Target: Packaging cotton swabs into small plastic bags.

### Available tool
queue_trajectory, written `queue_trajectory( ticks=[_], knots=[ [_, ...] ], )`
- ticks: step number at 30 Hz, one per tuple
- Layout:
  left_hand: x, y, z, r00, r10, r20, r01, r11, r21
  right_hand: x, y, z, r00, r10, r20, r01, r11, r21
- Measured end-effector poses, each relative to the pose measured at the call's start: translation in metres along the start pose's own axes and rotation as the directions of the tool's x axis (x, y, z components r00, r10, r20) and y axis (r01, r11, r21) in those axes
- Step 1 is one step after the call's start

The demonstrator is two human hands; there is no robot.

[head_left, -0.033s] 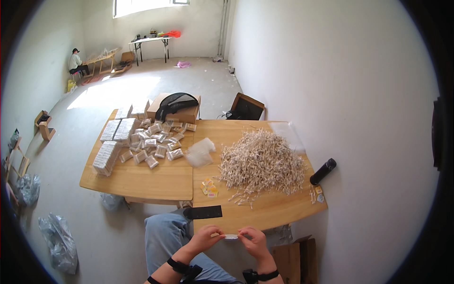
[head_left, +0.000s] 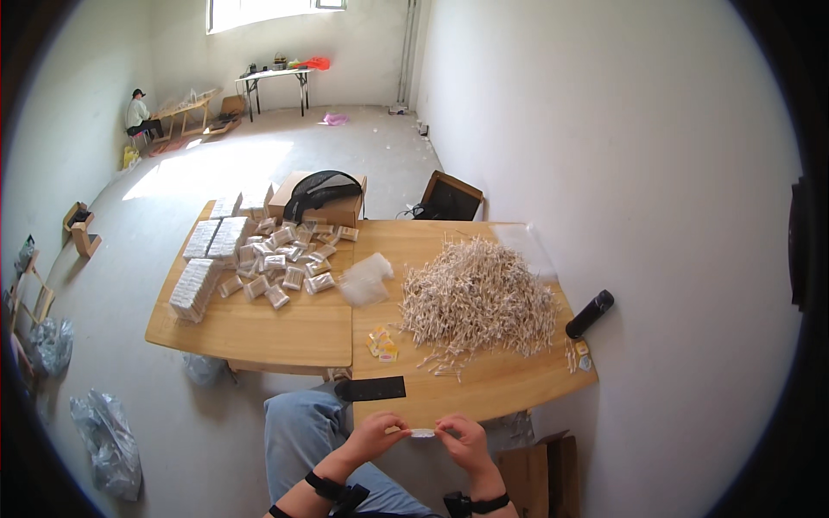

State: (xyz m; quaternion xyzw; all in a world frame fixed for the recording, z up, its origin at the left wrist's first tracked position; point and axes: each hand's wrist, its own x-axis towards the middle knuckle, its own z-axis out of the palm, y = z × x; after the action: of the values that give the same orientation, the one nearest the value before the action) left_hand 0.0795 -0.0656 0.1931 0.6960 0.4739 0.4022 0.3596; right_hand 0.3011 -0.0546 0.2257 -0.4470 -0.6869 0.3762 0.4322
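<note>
In the head view, the left hand [head_left: 380, 434] and right hand [head_left: 464, 442] each have thumb and fingertips pinched together on one end of a strip [head_left: 421, 432]. The strip lies between them, just off the table's [head_left: 449, 399] near edge, its ends covered by the fingertips; it is too small to tell what it is. The curled remaining fingers are hard to make out, and the lower picture edge cuts off both forearms. The carton [head_left: 563, 475] right of the fingers is partly hidden under the table.

The strip is thin, pale and slightly shiny. Just beyond the left fingers lies a flat black slab [head_left: 377, 388]; farther out are small glossy yellow cards [head_left: 382, 343] and limp translucent bags [head_left: 364, 278]. Beyond the right fingers rises a bristly mound of swabs [head_left: 484, 298], with a smooth black cylinder [head_left: 591, 312] to its right. Far left of the fingers, plastic-wrapped packs [head_left: 294, 276] lie scattered beside blocky white stacks [head_left: 194, 287].
</note>
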Motion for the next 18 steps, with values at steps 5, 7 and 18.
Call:
queue_trajectory(
  ticks=[5,7,18],
  knots=[
    [0.000,0.005,-0.004,1.000,-0.018,-0.008,0.018,1.000,0.017,-0.003,0.004,-0.001,1.000,0.008,-0.004,-0.008,1.000,-0.012],
    [-0.002,0.004,-0.004,1.000,-0.008,-0.003,0.008,0.999,0.038,-0.005,0.000,-0.001,1.000,0.019,-0.010,-0.019,1.000,0.000],
    [-0.010,0.002,0.003,0.938,-0.345,0.022,0.336,0.896,-0.290,-0.011,0.031,0.022,0.987,0.157,0.031,-0.160,0.969,0.188]
  ],
)
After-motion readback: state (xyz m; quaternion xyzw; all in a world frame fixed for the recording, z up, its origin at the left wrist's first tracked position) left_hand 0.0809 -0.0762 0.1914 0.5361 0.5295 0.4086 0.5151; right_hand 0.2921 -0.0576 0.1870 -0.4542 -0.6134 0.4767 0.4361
